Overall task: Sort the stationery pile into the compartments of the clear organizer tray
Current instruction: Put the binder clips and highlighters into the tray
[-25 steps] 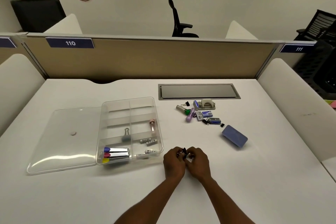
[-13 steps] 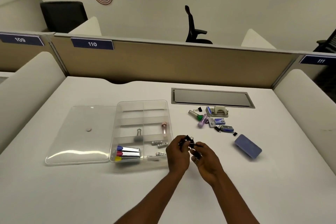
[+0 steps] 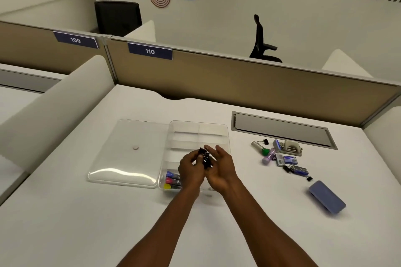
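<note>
1. While both hands hover over the clear organizer tray point(image 3: 225, 134), the left hand point(image 3: 191, 169) has its fingers point(image 3: 196, 156) curled, pinching a cluster of black binder clips point(image 3: 205, 157).
2. Right hand point(image 3: 221, 169) lies palm-up, fingers relaxed and spread, cupped beside the clips.
3. Remaining stationery pile point(image 3: 280, 157) sits on the desk point(image 3: 65, 212), well right of the tray.
</note>
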Tool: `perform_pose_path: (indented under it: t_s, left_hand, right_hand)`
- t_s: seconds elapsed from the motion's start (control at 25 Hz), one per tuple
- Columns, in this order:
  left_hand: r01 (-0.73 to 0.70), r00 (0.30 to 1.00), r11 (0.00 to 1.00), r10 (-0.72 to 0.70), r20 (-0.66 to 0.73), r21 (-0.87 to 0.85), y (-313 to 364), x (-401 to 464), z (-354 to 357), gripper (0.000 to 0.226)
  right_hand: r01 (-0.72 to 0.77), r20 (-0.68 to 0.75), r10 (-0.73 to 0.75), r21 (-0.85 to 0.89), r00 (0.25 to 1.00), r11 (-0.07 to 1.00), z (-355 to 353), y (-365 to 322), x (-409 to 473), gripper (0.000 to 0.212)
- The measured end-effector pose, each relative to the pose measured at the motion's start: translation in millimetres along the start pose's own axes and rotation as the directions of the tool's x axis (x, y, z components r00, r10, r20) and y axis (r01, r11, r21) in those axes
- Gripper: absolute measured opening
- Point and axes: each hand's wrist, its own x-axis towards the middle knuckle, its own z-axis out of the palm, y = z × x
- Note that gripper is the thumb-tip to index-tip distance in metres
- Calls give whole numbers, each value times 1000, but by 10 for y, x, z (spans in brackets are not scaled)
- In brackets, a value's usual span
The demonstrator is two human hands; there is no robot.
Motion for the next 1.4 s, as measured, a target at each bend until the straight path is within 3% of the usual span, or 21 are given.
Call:
perform_pose_path:
  t_s: [0.28, 0.6, 0.72, 0.88, 1.04, 1.16, 1.24, 1.28, 1.36, 1.4]
  left_hand:
    - [161, 959, 983, -177, 221, 87, -51, 583, -403, 37]
    - [215, 937, 965, -247, 247, 150, -16, 670, -422, 60]
    - [129, 958, 966, -180, 222, 225, -43, 576, -383, 56]
    - [-150, 968, 924, 65, 242, 351, -87, 348, -256, 51]
    - [-378, 907, 862, 272, 322, 338, -156, 83, -28, 46]
    - [-507, 829, 829, 394, 397, 235, -213, -104, 179, 43]
    - [-543, 784, 816, 406, 469, 201, -259, -235, 332, 43]
    - [-559, 764, 805, 406, 501, 200, -292, -286, 413, 43]
    - [-596, 724, 773, 403, 560, 215, -372, -371, 577, 44]
    - [-619, 704, 748, 393, 591, 240, -412, -404, 651, 45]
  right_hand:
    - [-68, -10, 68, -223, 998, 972, 474, 90, 287, 61]
    - [-46, -10, 45, -212, 999, 976, 434, 153, 312, 53]
    - [-33, 2, 34, -213, 999, 976, 320, 115, 240, 49]
    - [8, 10, -6, -194, 1000, 981, 43, -9, 103, 42]
    - [91, -62, -103, -167, 993, 982, -417, -247, -66, 34]
    - [161, -238, -215, -228, 947, 960, -889, -460, -195, 29]
    - [171, -378, -344, -422, 859, 890, -1247, -552, -289, 26]
    - [145, -407, -433, -573, 804, 807, -1431, -582, -332, 28]
    - [18, -344, -624, -867, 702, 499, -1767, -645, -412, 39]
    - [-71, -269, -674, -949, 688, 307, -1907, -685, -429, 47]
